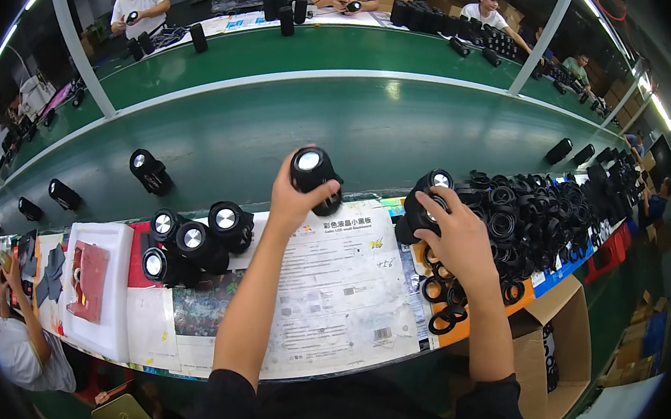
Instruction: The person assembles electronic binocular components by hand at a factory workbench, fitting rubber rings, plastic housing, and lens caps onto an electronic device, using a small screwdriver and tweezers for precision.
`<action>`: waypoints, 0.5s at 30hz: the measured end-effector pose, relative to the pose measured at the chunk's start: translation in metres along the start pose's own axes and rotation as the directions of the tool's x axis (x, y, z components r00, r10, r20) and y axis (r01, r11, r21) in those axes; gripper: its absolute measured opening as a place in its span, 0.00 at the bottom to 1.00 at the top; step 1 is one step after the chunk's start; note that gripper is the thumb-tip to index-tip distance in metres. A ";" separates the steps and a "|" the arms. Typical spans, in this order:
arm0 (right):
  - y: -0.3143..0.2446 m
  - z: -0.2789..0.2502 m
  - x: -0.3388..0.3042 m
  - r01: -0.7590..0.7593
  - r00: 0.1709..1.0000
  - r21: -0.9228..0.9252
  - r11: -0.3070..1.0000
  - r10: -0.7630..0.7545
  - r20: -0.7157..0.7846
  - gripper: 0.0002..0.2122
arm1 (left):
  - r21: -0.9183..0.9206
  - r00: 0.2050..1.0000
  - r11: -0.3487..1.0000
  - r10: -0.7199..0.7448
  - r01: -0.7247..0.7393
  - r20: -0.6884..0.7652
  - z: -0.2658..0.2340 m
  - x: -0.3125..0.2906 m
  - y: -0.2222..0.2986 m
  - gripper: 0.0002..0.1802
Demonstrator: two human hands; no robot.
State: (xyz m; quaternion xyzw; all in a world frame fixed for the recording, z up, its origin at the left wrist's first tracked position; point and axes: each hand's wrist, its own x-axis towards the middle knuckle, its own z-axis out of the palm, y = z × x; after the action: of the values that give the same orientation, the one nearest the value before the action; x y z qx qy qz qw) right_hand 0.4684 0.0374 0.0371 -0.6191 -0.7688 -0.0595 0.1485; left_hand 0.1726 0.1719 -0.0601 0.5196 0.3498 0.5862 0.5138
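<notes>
My left hand [299, 195] is wrapped round a black cylindrical speaker [313, 168] with a shiny silver disc on its end, held above the far edge of a printed white board [337, 288]. To the right, my right hand [456, 227] has its fingers curled over another black speaker [412, 215], whose silver end shows partly between them. Just behind that hand a further silver-ended speaker [438, 180] shows; where the two part is hard to make out. Several more speakers [193, 238] stand grouped left of my left forearm.
A heap of black rings [509, 211] lies right of my right hand, with a cardboard box [553, 353] below. Speakers [149, 171] stand along the green conveyor belt [254, 140]. A white foam tray [116, 295] sits at left. Other people work across the line and at far left.
</notes>
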 end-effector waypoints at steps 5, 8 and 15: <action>-0.038 -0.014 -0.018 0.172 0.896 0.221 0.960 -0.059 -0.440 0.24 | -0.529 0.995 0.844 -0.041 0.084 0.092 0.002 -0.070 0.023 0.36; -0.088 0.025 -0.034 -0.003 1.000 0.744 0.668 0.011 -0.007 0.46 | -0.592 0.992 0.801 -0.014 0.087 0.126 0.001 -0.095 0.010 0.46; -0.110 0.087 -0.029 -0.275 0.946 0.898 0.344 -0.071 0.316 0.42 | -0.650 0.995 0.754 -0.049 0.095 0.089 -0.011 -0.120 0.003 0.36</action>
State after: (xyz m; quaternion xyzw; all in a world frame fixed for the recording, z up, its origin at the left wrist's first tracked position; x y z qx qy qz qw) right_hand 0.3539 0.0092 -0.0444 -0.4718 -0.6365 0.4931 0.3593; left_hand 0.1532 0.0567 -0.0900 0.3133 0.1262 0.6336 0.6961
